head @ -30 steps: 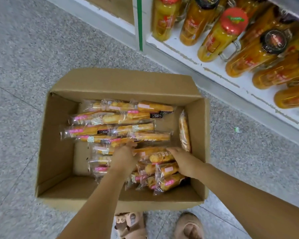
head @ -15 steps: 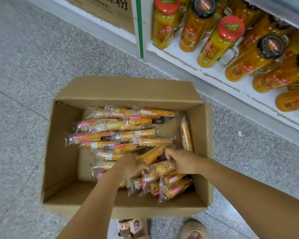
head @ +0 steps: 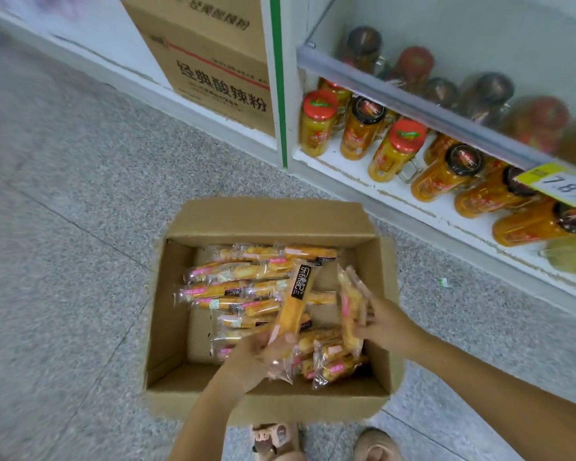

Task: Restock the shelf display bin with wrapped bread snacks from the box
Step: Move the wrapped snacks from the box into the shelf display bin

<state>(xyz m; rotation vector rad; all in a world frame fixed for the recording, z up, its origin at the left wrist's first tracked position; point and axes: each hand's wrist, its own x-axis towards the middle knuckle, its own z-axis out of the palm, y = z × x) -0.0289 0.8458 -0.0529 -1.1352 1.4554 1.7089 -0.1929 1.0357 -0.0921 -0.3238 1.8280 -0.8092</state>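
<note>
An open cardboard box (head: 266, 217) sits on the floor, holding several wrapped bread snacks (head: 233, 281) in clear wrappers with pink labels. My left hand (head: 250, 359) grips the lower end of one long bread snack (head: 295, 307), lifted and tilted up over the pile. My right hand (head: 384, 322) holds another wrapped snack (head: 351, 304) upright near the box's right wall. The shelf display bin is not in view.
A white shelf (head: 396, 191) at the right carries orange juice jars (head: 316, 123) with red and black lids and a yellow price tag (head: 559, 184). A printed carton (head: 213, 61) stands at the back. Grey speckled floor lies left of the box. My feet are below it.
Both hands have lifted out of the pile, each holding a wrapped snack that lay in the box before. The camera has tilted up, showing more shelf and the printed carton.
</note>
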